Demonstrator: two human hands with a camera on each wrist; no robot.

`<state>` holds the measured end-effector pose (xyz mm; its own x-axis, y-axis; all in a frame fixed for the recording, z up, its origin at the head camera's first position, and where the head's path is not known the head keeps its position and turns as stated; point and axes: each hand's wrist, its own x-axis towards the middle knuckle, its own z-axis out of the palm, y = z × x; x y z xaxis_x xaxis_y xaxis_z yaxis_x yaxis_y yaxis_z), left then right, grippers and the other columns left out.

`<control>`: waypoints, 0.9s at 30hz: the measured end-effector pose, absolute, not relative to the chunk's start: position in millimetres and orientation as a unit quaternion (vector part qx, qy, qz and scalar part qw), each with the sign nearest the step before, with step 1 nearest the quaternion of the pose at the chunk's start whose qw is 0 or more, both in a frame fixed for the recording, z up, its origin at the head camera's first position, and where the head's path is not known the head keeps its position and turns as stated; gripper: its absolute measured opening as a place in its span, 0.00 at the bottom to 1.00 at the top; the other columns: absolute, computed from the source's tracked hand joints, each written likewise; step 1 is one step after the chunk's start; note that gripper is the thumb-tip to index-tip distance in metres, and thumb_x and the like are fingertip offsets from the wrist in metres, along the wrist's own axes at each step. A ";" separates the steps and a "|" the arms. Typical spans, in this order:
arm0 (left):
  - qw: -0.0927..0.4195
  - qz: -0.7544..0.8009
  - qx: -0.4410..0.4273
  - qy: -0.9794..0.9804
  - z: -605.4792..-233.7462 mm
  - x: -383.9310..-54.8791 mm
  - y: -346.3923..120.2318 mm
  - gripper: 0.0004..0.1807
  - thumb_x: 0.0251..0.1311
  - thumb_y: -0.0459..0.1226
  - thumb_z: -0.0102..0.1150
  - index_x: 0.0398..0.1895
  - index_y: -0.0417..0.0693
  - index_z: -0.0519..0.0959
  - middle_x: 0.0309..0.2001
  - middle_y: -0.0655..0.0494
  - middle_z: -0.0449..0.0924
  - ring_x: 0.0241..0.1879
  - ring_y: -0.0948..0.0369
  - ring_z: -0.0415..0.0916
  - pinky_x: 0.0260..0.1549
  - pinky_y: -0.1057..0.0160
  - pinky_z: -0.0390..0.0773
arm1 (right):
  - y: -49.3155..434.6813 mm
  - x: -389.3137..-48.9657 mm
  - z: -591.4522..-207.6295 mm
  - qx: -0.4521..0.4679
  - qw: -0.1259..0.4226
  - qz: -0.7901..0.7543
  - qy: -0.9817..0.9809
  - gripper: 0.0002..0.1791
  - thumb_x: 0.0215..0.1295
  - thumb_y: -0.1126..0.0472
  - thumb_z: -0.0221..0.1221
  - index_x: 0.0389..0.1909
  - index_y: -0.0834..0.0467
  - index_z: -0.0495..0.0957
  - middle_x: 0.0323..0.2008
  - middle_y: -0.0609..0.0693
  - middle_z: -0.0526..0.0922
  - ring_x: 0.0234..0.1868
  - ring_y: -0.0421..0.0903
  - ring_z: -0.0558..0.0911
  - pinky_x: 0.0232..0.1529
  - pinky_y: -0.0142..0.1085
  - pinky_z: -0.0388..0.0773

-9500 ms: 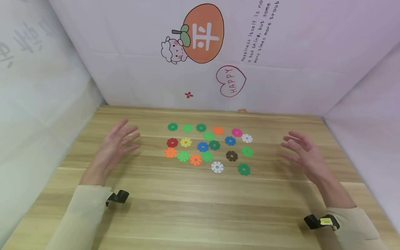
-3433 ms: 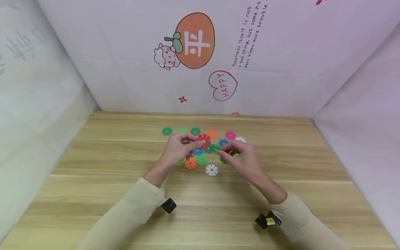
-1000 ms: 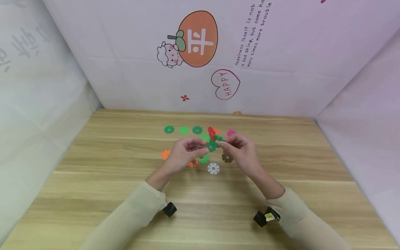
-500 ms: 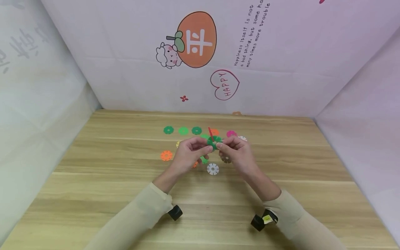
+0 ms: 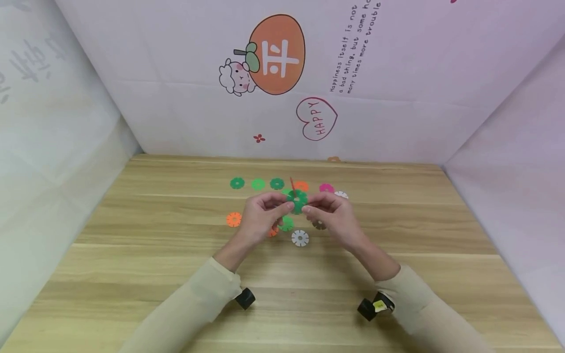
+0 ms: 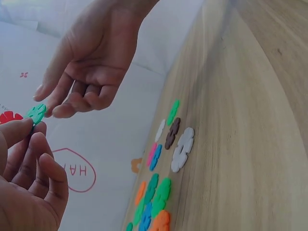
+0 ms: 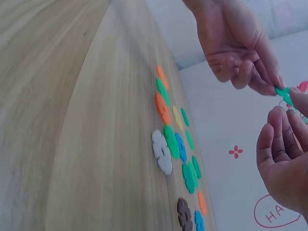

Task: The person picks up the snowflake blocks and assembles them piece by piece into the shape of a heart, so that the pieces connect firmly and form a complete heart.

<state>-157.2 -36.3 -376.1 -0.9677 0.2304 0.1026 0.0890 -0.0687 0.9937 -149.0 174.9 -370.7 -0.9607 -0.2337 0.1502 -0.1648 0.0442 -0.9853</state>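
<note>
My left hand (image 5: pixel 261 216) pinches the left edge of a green slotted plastic disc (image 5: pixel 295 195) between thumb and forefinger, held up above the table. My right hand (image 5: pixel 336 219) has its thumb and forefinger at the disc's opposite edge. A red slotted disc (image 5: pixel 293 185) stands edge-on behind the green one in the head view, joined to it. The left wrist view shows the red disc's (image 6: pixel 10 117) notched rim beside the green disc (image 6: pixel 36 113). From the right wrist, the green disc (image 7: pixel 283 92) appears between both hands' fingertips.
Flat on the wooden table (image 5: pixel 273 294) lie several loose discs, among them a white one (image 5: pixel 300 238), an orange one (image 5: pixel 234 219) and a pink one (image 5: pixel 326 189). The hands partly cover others. White printed cloth (image 5: pixel 375 132) walls the back and sides.
From the table's sides, both hands came together and lifted the red and green discs. Separate 3.4 seconds ago, these are now joined. Within the last second, the pair has turned between the fingers.
</note>
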 end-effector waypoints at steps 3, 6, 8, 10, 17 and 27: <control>0.046 0.723 0.108 0.681 -378.0 -157.4 -41.5 0.09 0.63 0.36 0.69 0.42 0.40 0.83 0.33 0.43 0.83 0.21 0.60 0.72 0.18 0.67 0.71 | 183.5 -152.7 -373.1 -0.147 0.026 -0.659 0.737 0.14 0.66 0.65 0.66 0.48 0.68 0.80 0.40 0.56 0.85 0.36 0.47 0.84 0.37 0.36 0.83; 0.043 0.722 0.096 0.684 -380.9 -157.4 -47.5 0.09 0.62 0.36 0.69 0.42 0.40 0.84 0.31 0.50 0.83 0.21 0.59 0.73 0.19 0.68 0.72 | 195.6 -158.6 -378.2 -0.140 0.030 -0.634 0.760 0.14 0.66 0.64 0.67 0.49 0.66 0.81 0.42 0.56 0.85 0.39 0.48 0.84 0.40 0.39 0.84; 0.044 0.722 0.090 0.685 -382.7 -157.5 -51.1 0.09 0.62 0.36 0.69 0.42 0.40 0.84 0.31 0.51 0.83 0.21 0.58 0.73 0.19 0.68 0.73 | 204.1 -162.6 -381.6 -0.129 0.035 -0.612 0.780 0.14 0.65 0.64 0.68 0.48 0.65 0.82 0.43 0.57 0.84 0.39 0.49 0.83 0.40 0.38 0.83; 0.044 0.720 0.087 0.687 -384.4 -158.0 -53.8 0.09 0.62 0.36 0.69 0.42 0.40 0.84 0.31 0.51 0.83 0.21 0.56 0.73 0.20 0.67 0.74 | 212.8 -167.6 -385.8 -0.120 0.042 -0.581 0.804 0.13 0.65 0.64 0.68 0.48 0.65 0.82 0.42 0.57 0.84 0.38 0.49 0.82 0.38 0.36 0.82; 0.046 0.717 0.085 0.690 -385.7 -159.4 -55.4 0.09 0.63 0.36 0.69 0.42 0.40 0.84 0.31 0.50 0.83 0.21 0.54 0.73 0.19 0.67 0.73 | 233.3 -180.9 -400.8 -0.128 0.083 -0.466 0.871 0.15 0.64 0.62 0.69 0.49 0.65 0.82 0.35 0.56 0.84 0.32 0.51 0.80 0.27 0.31 0.75; 0.046 0.721 0.078 0.687 -385.5 -159.6 -55.3 0.10 0.62 0.35 0.69 0.42 0.37 0.84 0.30 0.51 0.83 0.20 0.58 0.74 0.18 0.68 0.74 | 232.9 -184.0 -417.7 -0.165 0.068 -0.344 0.922 0.20 0.59 0.61 0.72 0.51 0.64 0.83 0.25 0.49 0.79 0.27 0.44 0.74 0.25 0.32 0.72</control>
